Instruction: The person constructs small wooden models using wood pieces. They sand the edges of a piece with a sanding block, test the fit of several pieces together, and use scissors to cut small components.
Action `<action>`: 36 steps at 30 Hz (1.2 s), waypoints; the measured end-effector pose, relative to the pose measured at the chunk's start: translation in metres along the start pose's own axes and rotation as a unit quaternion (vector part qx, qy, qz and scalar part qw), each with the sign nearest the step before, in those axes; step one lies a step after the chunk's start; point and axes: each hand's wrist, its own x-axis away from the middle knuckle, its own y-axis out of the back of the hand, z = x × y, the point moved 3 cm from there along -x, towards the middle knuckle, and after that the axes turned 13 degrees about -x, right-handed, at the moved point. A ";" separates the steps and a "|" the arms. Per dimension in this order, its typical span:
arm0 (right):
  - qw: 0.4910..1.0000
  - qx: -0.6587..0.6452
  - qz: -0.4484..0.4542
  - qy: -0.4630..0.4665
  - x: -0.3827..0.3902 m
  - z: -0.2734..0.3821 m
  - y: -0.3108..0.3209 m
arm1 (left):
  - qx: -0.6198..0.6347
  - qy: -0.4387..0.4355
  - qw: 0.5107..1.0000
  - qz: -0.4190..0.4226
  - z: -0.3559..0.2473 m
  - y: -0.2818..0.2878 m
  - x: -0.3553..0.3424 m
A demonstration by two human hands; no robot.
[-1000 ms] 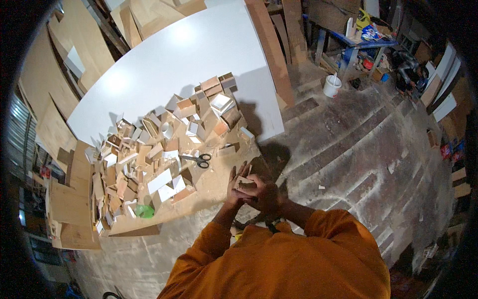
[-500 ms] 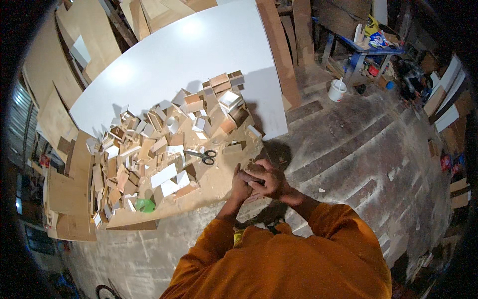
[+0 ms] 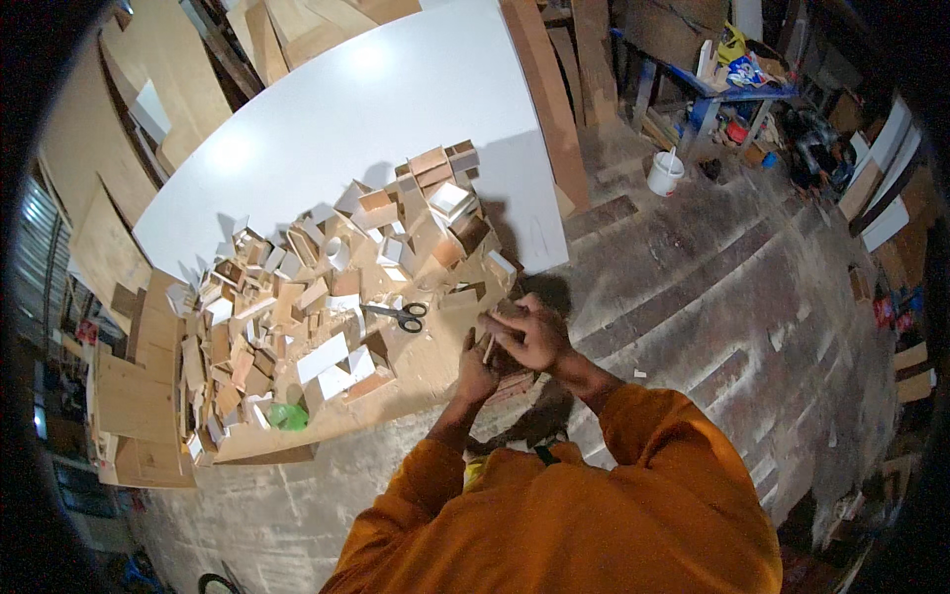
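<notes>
My left hand (image 3: 476,373) and my right hand (image 3: 528,334) meet at the near right corner of a low brown board (image 3: 421,366). Together they hold a small brown wooden piece (image 3: 492,344) between the fingers. Both arms wear orange sleeves. Black-handled scissors (image 3: 400,315) lie on the board just left of my hands. A heap of small wood and white-faced offcuts (image 3: 327,297) covers the board beyond the scissors. How the piece is shaped is hidden by my fingers.
A large white panel (image 3: 366,109) lies behind the heap. Plywood sheets (image 3: 129,386) lean at the left. A green object (image 3: 287,416) sits at the board's near edge. A white bucket (image 3: 665,173) and a blue cluttered bench (image 3: 737,79) stand at the upper right on the rough floor.
My hands stay together on the small piece; the fingers have shifted slightly around it. The view has tilted a little.
</notes>
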 end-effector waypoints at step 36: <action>0.870 -0.399 -0.194 -0.214 0.064 0.037 0.036 | 0.627 0.317 0.711 0.007 -0.070 0.031 0.004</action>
